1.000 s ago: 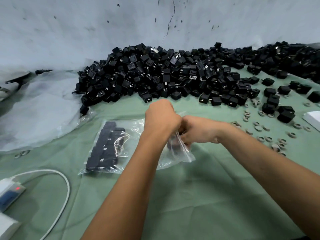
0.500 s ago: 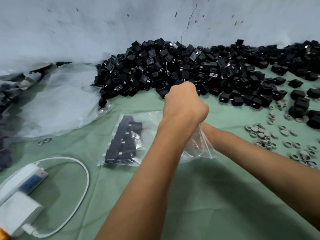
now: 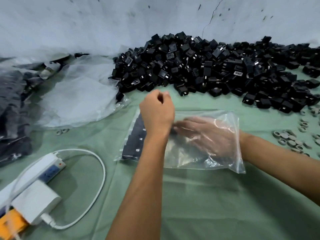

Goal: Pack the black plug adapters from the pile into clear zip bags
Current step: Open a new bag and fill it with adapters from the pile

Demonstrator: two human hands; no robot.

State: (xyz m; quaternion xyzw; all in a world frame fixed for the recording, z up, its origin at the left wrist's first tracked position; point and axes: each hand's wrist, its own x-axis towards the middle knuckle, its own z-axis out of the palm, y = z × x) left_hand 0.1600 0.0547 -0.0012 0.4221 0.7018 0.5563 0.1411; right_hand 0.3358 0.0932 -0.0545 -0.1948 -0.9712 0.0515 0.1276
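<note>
Head view, item by item. I am seeing my right hand lying inside the clear zip bag, fingers stretched flat toward nine o'clock, touching black plug adapters lined up at the bag's closed end. My left hand is hovering curled at the bag's upper edge; whether it is pinching film, I cannot tell. Bag is lying flat on the green surface. Pile is sitting at twelve o'clock against the wall. White power strip is resting at eight o'clock; grey rings at three o'clock.
</note>
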